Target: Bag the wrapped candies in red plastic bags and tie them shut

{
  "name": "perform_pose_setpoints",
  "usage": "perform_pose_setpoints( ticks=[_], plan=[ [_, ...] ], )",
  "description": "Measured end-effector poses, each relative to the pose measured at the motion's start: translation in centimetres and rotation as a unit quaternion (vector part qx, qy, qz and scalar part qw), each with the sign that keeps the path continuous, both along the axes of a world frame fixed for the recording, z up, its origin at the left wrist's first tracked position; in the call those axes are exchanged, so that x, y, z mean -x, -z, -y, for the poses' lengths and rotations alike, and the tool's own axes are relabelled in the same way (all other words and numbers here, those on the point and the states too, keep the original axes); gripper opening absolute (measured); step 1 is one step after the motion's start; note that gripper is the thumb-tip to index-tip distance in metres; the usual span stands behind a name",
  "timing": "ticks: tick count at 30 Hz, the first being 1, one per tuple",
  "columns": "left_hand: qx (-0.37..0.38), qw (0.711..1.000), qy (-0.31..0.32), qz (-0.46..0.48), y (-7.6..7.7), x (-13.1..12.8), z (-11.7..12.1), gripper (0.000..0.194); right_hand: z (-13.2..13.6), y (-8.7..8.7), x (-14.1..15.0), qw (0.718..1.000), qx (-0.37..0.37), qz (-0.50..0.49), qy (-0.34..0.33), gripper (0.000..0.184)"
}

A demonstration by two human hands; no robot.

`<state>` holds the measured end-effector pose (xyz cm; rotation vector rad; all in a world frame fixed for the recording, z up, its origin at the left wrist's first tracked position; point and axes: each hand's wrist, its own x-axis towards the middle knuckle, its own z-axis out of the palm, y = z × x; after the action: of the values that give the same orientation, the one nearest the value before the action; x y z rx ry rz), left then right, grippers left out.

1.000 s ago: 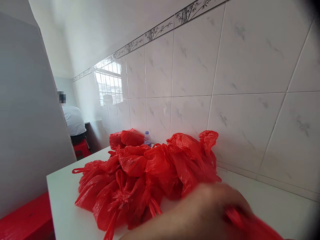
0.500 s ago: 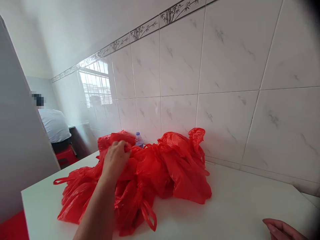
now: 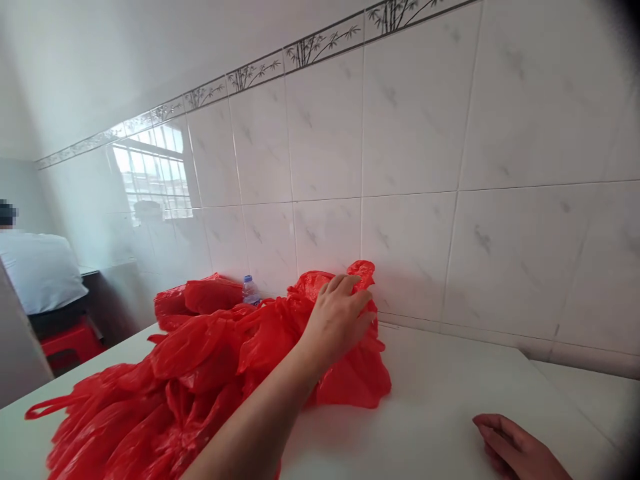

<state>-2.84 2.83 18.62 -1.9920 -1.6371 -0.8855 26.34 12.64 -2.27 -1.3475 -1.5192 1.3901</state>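
The fingers (image 3: 345, 287) of the left hand (image 3: 337, 327) are held half curled on a crumpled red plastic bag (image 3: 361, 272); whether it is gripped cannot be told. That hand has been shifted along to the right end of the heap of red plastic bags (image 3: 200, 360), which lies on a white counter (image 3: 440, 393) against a tiled wall (image 3: 410, 147). The right hand (image 3: 515, 447), loosely open and empty, is rested on the counter, well apart from the heap.

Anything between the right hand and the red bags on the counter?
Nothing visible. The right hand lies on the white counter, with only counter surface between it and the red plastic bags. The left hand is on top of the bags, beyond that stretch.
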Motion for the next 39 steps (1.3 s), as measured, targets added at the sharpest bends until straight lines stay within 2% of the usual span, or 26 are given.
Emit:
perform_pose_setpoints(
  ticks=[3, 6, 9, 11, 12, 13, 14, 16, 19, 20, 21, 22, 23, 25, 28, 29, 30, 31, 33, 35, 36, 37, 39],
  plan=[
    [0.05, 0.997, -0.025, 0.049, 0.1, -0.4, -3.2, 0.011, 0.3, 0.1, 0.5, 1.0, -0.017, -0.017, -0.003, 0.033],
    [0.045, 0.993, -0.035, 0.099, -0.5, -0.2, -5.0, 0.015, 0.2, 0.4, 0.9, 0.999, -0.024, -0.032, -0.006, 0.033],
    [-0.003, 0.988, -0.016, 0.155, -1.0, -1.2, -4.4, 0.037, -0.1, 0.6, 1.1, 0.999, -0.02, -0.038, -0.004, 0.03],
    [-0.018, 0.968, 0.066, 0.24, -0.4, -2.5, -3.2, 0.043, -0.2, 0.4, 1.2, 0.999, -0.025, -0.037, -0.004, 0.028],
    [-0.006, 0.945, 0.128, 0.3, 0.4, -3.3, -2.6, 0.044, -0.2, 0.3, 1.2, 0.999, -0.027, -0.038, -0.006, 0.028],
    [0.023, 0.91, 0.193, 0.365, 1.5, -4.2, -2.1, 0.047, -0.1, 0.2, 1.3, 0.999, -0.028, -0.041, -0.007, 0.028],
    [0.065, 0.867, 0.248, 0.426, 2.9, -5.1, -1.6, 0.05, 0.1, 0.0, 1.3, 0.998, -0.029, -0.048, -0.008, 0.03],
    [0.153, 0.774, 0.304, 0.534, 6.3, -6.6, -1.2, 0.055, 0.6, -0.4, 1.5, 0.996, -0.011, -0.083, -0.008, 0.036],
    [0.242, 0.624, 0.31, 0.675, 11.8, -8.4, -1.1, 0.049, 2.0, -1.5, 2.0, 0.976, 0.045, -0.214, -0.022, 0.053],
    [0.253, 0.588, 0.296, 0.709, 13.4, -8.7, -1.1, 0.043, 2.5, -1.9, 2.3, 0.962, 0.054, -0.265, -0.044, 0.056],
    [0.258, 0.565, 0.281, 0.732, 14.9, -8.9, -1.1, 0.037, 3.0, -2.4, 2.5, 0.947, 0.055, -0.308, -0.071, 0.056],
    [0.257, 0.554, 0.264, 0.747, 16.1, -9.0, -1.0, 0.033, 3.5, -2.9, 2.7, 0.936, 0.048, -0.337, -0.091, 0.052],
    [0.254, 0.551, 0.247, 0.755, 17.1, -8.9, -1.0, 0.031, 3.8, -3.2, 2.9, 0.931, 0.04, -0.35, -0.099, 0.047],
    [0.245, 0.551, 0.222, 0.766, 18.5, -8.3, -0.8, 0.031, 4.1, -3.7, 2.9, 0.936, 0.029, -0.344, -0.07, 0.035],
    [0.24, 0.54, 0.195, 0.782, 19.3, -7.2, -0.7, 0.034, 3.6, -3.7, 2.4, 0.941, 0.032, -0.335, 0.021, 0.023],
    [0.234, 0.545, 0.181, 0.785, 19.4, -6.9, -0.7, 0.036, 3.4, -3.7, 2.1, 0.939, 0.031, -0.34, 0.05, 0.021],
    [0.223, 0.561, 0.159, 0.781, 19.4, -6.8, -0.6, 0.039, 3.1, -3.6, 1.7, 0.934, 0.028, -0.346, 0.079, 0.021],
    [0.205, 0.592, 0.134, 0.768, 19.4, -6.8, -0.6, 0.042, 2.8, -3.5, 1.3, 0.931, 0.021, -0.348, 0.107, 0.02],
    [0.148, 0.691, 0.093, 0.702, 19.1, -7.0, -0.2, 0.042, 2.5, -3.6, 0.8, 0.933, -0.006, -0.332, 0.138, 0.02],
    [0.086, 0.796, 0.089, 0.592, 18.7, -7.4, 0.5, 0.035, 2.6, -3.7, 0.6, 0.946, -0.04, -0.293, 0.132, 0.019],
    [0.062, 0.836, 0.103, 0.535, 18.5, -7.5, 0.8, 0.032, 2.7, -3.8, 0.6, 0.955, -0.056, -0.266, 0.116, 0.019],
    [0.047, 0.864, 0.122, 0.485, 18.3, -7.6, 1.2, 0.03, 2.9, -4.0, 0.8, 0.965, -0.07, -0.235, 0.094, 0.017],
    [0.049, 0.888, 0.164, 0.427, 18.0, -7.7, 1.8, 0.032, 3.5, -4.3, 1.5, 0.98, -0.091, -0.169, 0.047, 0.014]
  ],
)
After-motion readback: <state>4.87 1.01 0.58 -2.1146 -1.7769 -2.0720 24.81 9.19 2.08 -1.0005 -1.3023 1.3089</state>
